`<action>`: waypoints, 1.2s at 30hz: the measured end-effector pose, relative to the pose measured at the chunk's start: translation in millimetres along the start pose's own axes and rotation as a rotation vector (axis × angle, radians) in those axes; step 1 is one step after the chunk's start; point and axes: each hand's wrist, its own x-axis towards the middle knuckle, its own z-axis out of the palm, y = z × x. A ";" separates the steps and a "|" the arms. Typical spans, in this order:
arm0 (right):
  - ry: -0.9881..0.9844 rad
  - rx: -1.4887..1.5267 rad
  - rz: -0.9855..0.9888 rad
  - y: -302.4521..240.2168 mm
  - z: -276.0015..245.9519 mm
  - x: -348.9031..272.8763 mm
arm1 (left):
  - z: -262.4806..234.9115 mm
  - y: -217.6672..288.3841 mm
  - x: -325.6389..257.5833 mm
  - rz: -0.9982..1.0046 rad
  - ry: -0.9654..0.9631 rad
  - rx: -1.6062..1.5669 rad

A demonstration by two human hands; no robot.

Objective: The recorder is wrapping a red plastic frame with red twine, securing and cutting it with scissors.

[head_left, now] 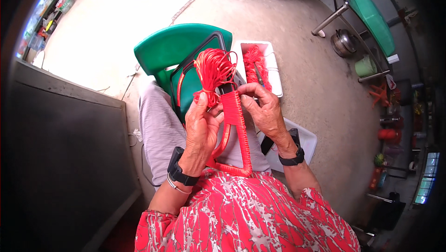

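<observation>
Across my lap rests a bent black frame, its near part wound and edged with red cord wrapping. My left hand is closed round the gathered lower end of a looped hank of red cord, close beside the wrapped part. At the right edge of the wrapping, my right hand has thumb and forefinger pinched together, seemingly on a strand of the red cord; the fingertips partly hide it. Loose loops of the hank hang over the frame's bare black bar.
A green plastic chair stands before me. To its right, a white box holds more red cord and a pointed tool. A white tray lies by my right forearm. A dark panel is at left; a metal pot is at right.
</observation>
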 end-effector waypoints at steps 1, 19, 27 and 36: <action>-0.020 0.024 0.043 -3.3 3.3 1.1 | 0.5 1.6 -1.0 0.004 0.001 -0.008; -0.539 0.136 0.306 -19.7 23.1 30.7 | 14.5 18.5 -47.1 -0.120 0.108 -0.131; -0.480 0.379 0.415 -6.1 12.2 24.9 | 11.6 15.2 -42.4 -0.320 0.110 -0.030; -0.402 -0.635 -0.079 -65.7 -67.0 29.1 | 32.1 23.7 -42.9 -0.257 -0.147 0.133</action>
